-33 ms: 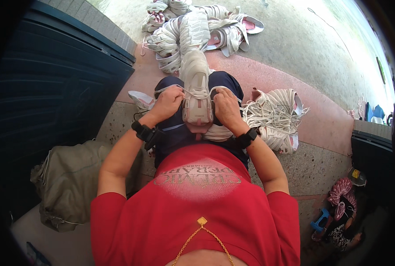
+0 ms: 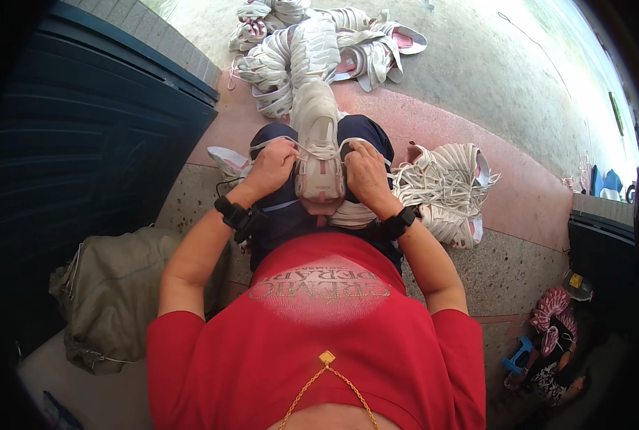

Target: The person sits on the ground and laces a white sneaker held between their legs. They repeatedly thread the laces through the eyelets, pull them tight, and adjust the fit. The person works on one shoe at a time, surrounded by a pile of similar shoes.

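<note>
Between my knees rests a pale beige and pink shoe upper (image 2: pixel 320 179), at the near end of a long string of similar uppers. A whitish shoelace (image 2: pixel 321 153) runs across its opening, with a part out to each side. My left hand (image 2: pixel 273 165) is closed on the lace at the left of the upper. On the other side my right hand (image 2: pixel 366 170) pinches the lace, its fingers bent together near my right knee. The lace sags a little between the two hands. Hidden inside the fingers are the parts of lace they grip.
Ahead lies a heap of whitish uppers (image 2: pixel 312 50). To my right is a laced stack of uppers (image 2: pixel 452 179), and a single upper (image 2: pixel 227 160) lies by my left knee. A dark blue metal door (image 2: pixel 97 122) stands left, above a grey-green sack (image 2: pixel 118 294).
</note>
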A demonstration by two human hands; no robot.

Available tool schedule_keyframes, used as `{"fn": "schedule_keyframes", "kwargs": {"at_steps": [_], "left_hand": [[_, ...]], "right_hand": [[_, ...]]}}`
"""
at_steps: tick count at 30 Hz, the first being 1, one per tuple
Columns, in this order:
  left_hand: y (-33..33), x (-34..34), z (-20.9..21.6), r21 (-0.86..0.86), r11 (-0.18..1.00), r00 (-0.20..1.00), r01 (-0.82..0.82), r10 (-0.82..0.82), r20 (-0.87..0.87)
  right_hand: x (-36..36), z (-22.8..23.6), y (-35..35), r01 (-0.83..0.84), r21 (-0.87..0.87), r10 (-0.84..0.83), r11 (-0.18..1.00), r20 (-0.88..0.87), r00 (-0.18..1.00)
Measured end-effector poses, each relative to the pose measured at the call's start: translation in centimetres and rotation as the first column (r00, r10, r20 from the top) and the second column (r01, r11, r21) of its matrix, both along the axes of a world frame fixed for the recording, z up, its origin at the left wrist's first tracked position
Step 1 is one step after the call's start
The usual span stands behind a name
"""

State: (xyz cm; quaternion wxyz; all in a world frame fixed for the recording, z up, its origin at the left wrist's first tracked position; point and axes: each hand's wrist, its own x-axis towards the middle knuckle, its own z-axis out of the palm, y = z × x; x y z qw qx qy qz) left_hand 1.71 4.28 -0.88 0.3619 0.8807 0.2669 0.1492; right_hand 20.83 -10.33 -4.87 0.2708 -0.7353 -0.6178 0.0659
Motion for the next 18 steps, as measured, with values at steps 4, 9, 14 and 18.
{"fn": "schedule_keyframes", "kwargs": {"at_steps": [4,9,14,18], "left_hand": [[-0.9,-0.4,-0.3,-0.108,0.986,0.989,-0.125,0.115,-0.093],[-1.3,-0.9,-0.8,-0.078,0.983,0.984,-0.167,0.161,-0.077],[-1.3,-0.5,-1.6,0.038,0.980,0.979,-0.196,0.198,-0.049],[-1.2,-0.2,-2.2,0.113,0.983,0.986,-0.146,0.154,-0.067]], "right_hand": [[-0.2,-0.7,0.4,0.063,-0.044,-0.061,0.997,0.046,0.997],[-0.1,-0.2,1.0,0.017,-0.065,-0.021,0.998,-0.051,0.998],[0.3,0.0,1.2,0.003,-0.121,-0.009,0.993,-0.051,0.999],[0.6,0.5,1.2,-0.069,-0.108,0.065,0.992,-0.041,0.997]]}}
